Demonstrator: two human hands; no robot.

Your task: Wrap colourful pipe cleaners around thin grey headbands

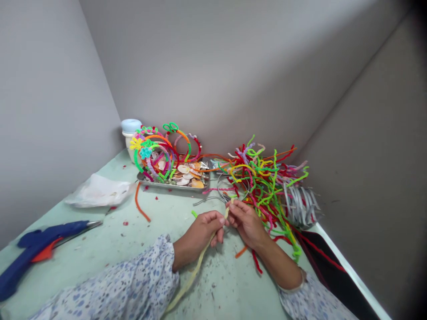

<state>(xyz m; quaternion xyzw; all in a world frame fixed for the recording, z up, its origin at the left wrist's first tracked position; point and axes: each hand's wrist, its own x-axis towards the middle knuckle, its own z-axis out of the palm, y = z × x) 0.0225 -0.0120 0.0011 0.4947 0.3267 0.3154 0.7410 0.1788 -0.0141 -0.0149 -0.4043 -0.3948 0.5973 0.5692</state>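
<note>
A long pale yellow fuzzy stem (196,266) runs from between my hands down to the front edge of the view. My left hand (207,229) pinches it between thumb and fingers. Just to the right, my right hand (245,218) grips its upper end, which pokes up above the fingertips. The two hands are close together over the table. Behind my right hand lies a big tangled pile of coloured fuzzy stems (267,178), with a thin metal ring (218,186) at its left side.
A metal tray (173,186) holds shells and decorated hoops (156,153). Behind it stands a jar with a blue lid (131,126). At left lie a white plastic packet (102,191) and a blue glue gun (43,246). Silvery bundled bands (302,205) sit at right.
</note>
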